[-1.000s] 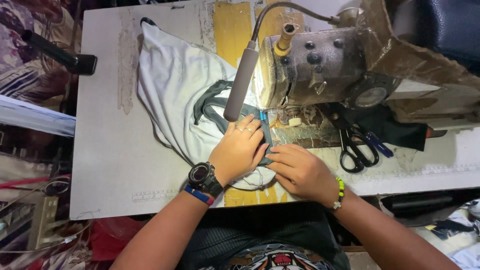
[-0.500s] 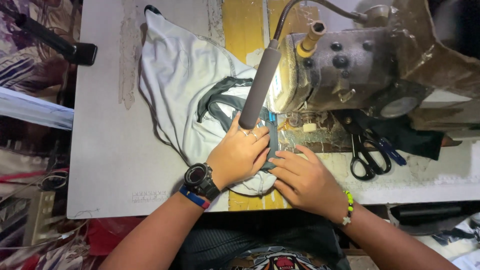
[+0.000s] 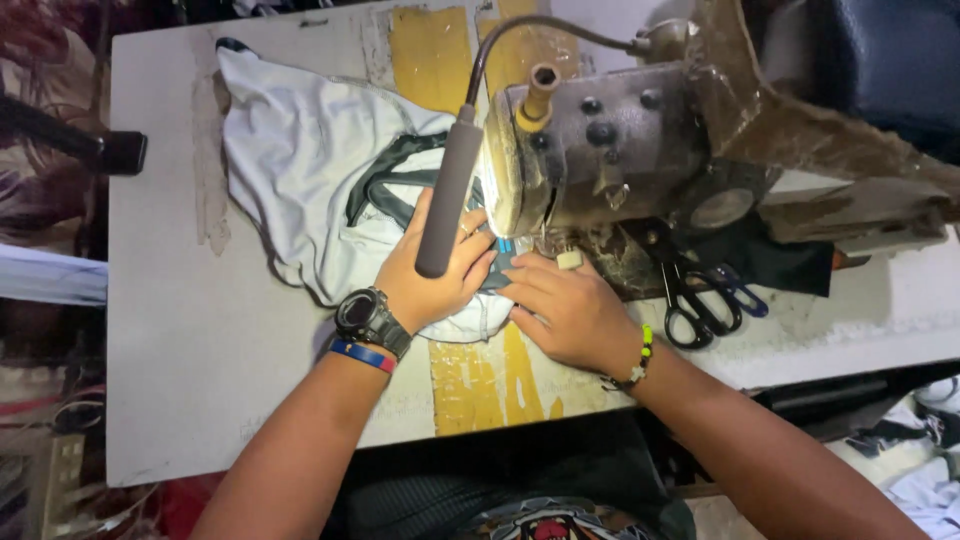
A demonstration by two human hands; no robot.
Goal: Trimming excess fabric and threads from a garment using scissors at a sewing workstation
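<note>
A white garment (image 3: 300, 170) with a dark green neck band lies spread over the worn sewing table (image 3: 180, 370). My left hand (image 3: 430, 275), with a black watch and a striped band on the wrist, presses flat on the cloth just left of the needle area. My right hand (image 3: 560, 310), with a bead bracelet, lies flat on the cloth edge right in front of the sewing machine (image 3: 620, 150). Both hands hold the fabric down under the machine head. A grey gooseneck lamp (image 3: 450, 195) hangs over my left hand and hides part of it.
Black scissors (image 3: 690, 300) and a blue-handled pair (image 3: 735, 295) lie to the right of the machine on dark cloth (image 3: 790, 265). Yellow patches (image 3: 430, 50) mark the table top. A dark rod (image 3: 90, 145) juts in at the left edge.
The view has shifted and drawn closer. Both hands stay pressed on the cloth by the needle, moved slightly toward the machine.
</note>
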